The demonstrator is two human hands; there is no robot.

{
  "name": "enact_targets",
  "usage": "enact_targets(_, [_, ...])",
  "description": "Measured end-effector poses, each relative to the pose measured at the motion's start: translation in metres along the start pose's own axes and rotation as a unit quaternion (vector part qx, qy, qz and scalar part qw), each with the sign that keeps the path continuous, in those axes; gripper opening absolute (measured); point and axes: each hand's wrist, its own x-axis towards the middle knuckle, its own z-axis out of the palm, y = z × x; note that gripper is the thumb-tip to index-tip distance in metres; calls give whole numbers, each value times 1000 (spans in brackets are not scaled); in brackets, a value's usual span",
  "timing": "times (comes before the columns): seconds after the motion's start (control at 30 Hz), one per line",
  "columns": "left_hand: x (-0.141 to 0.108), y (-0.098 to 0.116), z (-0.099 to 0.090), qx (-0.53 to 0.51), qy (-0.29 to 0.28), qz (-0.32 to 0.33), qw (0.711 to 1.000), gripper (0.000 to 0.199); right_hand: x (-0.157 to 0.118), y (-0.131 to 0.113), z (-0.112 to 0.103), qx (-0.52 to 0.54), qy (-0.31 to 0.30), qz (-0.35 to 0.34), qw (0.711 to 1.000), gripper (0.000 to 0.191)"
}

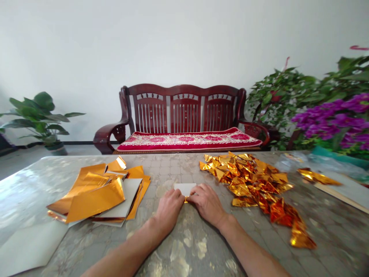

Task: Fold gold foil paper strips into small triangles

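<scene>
A small sheet of foil paper (pixel 185 188) lies on the table in front of me, its white side up, with a gold strip along the near edge. My left hand (pixel 170 206) grips its left end, fingers bent and pressed together. At the right end, my right hand (pixel 208 204) pinches the same near edge. Fingers hide both ends of the sheet. To the left lies a loose stack of gold foil sheets (pixel 95 198), some with the pale back showing. On the right spreads a heap of folded gold foil pieces (pixel 250 179).
The table (pixel 184 246) has a patterned grey cover. Farther right are crumpled clear plastic (pixel 291 159) and a pale flat board (pixel 346 192). Another pale sheet (pixel 31 244) lies at the near left. Beyond the table stand a wooden bench (pixel 186 111) and potted plants (pixel 43 119).
</scene>
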Motion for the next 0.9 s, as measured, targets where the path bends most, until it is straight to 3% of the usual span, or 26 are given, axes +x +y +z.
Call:
enact_targets(0.13, [-11,23,10,99,-21,18,995,18,-3,4,4,6,-14,-50,999,19])
enact_targets(0.23, [-20,38,14,187,0,0,982,29,-6,11,7,20,-7,-43,999,21])
enact_targets(0.4, [-24,45,19,206,10,-2,978,33,-9,21,10,32,13,-13,999,25])
enact_targets(0.6, [-18,38,23,195,25,1,981,38,-10,18,8,-19,23,-3,1000,23])
enact_targets(0.8, [-6,13,5,110,8,-20,994,28,-8,-3,6,-8,-2,-99,995,19])
enact_targets(0.9, [-2,1,6,64,35,-11,997,27,-5,-16,6,-2,-12,-140,990,17])
